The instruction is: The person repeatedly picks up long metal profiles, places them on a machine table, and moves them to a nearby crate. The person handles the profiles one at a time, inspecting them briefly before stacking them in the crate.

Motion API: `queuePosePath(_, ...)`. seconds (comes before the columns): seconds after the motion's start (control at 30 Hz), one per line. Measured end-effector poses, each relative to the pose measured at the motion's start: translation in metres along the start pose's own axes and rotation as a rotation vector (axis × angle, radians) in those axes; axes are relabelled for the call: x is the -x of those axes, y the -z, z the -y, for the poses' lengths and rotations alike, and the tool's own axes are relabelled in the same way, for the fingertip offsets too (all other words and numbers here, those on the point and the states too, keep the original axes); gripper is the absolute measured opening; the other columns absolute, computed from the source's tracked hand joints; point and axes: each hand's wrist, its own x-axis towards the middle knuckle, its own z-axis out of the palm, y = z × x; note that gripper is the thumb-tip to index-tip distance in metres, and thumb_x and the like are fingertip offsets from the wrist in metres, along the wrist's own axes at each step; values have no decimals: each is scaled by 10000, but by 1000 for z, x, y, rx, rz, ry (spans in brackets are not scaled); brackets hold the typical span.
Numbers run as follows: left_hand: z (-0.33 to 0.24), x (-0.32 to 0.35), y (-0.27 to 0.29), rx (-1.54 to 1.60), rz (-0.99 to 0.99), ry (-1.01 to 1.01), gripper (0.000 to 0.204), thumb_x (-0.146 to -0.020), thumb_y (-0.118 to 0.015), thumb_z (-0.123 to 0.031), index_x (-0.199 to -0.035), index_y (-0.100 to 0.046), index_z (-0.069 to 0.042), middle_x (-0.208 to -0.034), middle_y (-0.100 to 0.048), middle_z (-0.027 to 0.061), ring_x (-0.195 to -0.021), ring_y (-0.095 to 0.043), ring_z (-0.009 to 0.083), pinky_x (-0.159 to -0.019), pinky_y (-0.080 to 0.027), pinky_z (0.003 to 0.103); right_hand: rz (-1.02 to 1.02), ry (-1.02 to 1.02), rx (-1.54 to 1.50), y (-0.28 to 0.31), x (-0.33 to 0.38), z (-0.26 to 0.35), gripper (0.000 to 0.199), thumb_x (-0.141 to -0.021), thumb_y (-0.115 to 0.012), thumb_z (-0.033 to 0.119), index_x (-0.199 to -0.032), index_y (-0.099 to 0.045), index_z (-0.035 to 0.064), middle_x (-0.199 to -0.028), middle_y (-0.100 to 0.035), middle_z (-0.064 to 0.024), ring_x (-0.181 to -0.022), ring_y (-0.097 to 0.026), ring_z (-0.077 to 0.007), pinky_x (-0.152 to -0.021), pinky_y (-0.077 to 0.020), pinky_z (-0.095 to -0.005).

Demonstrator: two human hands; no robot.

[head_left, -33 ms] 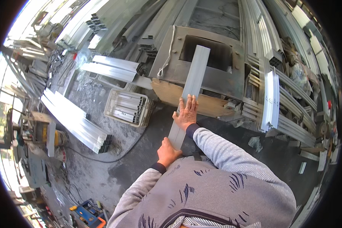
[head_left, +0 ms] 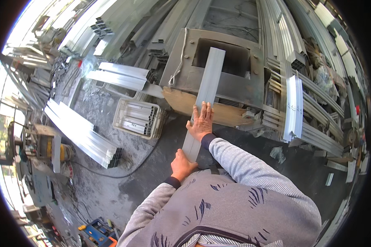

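Note:
A long pale-grey metal profile (head_left: 210, 76) runs away from my body, with its far end over the dark opening of a grey metal machine (head_left: 179, 53). My left hand (head_left: 182, 165) is closed around the profile's near end, close to my waist. Farther along, my right hand (head_left: 201, 123) lies over the top of the profile, the thumb at its left edge and the fingers pointing forward. The undersides of both grips are hidden.
A worn wooden board (head_left: 179, 99) fronts the machine. To its left stands a pale plastic crate (head_left: 118, 120) holding short profiles. Stacked profiles (head_left: 80, 131) lie on the left floor, and a rack of lengths (head_left: 321, 138) stands right. A blue toolbox (head_left: 95, 233) sits lower left.
The surroundings and the profile's far end have shifted very slightly in view. Both hands keep the same hold.

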Motion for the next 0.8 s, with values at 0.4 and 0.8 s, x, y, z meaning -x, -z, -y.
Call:
queuePosePath(0.4,-193,-190,64,-20,-85,-103,844,-684,-870,-427,-1267,-458,24,-1218,-665,272,-1096,-703,456,-937,-578,511,-233,-2,-8,36,-256,-116,743,-821,-727,380,-1488,-585,87,-1587,-411,-277,-1518,-306,-459,-1260,-237,-568)
queuePosePath(0.8,-237,-234,99,-67,-134,-38,811,-682,-852,-402,-1238,-471,49,-1144,-713,283,-1080,-715,460,-945,-570,504,-247,-37,-51,33,-325,-118,706,-844,-692,400,-1485,-602,119,-1580,-451,-241,-1522,-347,-420,-1270,-243,-525)
